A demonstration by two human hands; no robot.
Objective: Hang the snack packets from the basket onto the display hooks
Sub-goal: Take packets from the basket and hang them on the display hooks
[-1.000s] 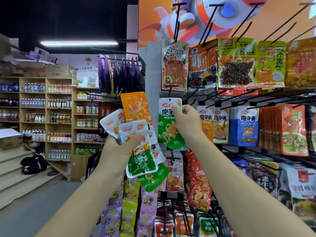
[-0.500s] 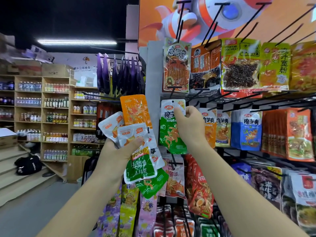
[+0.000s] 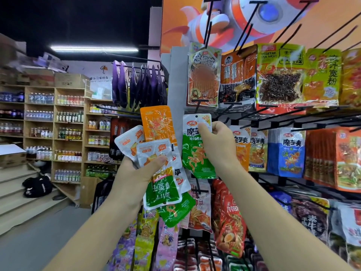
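The green packet [image 3: 195, 155] is upright before the rack's left end, its hole just under a black hook [image 3: 197, 106]. The right grip [image 3: 218, 145] pinches its top corner. To the left, the left grip [image 3: 140, 177] clasps a fan of packets [image 3: 156, 130].

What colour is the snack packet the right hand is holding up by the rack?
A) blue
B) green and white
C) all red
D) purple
B: the right hand pinches the top of a green and white packet, while the left hand grips a mixed bunch of packets.
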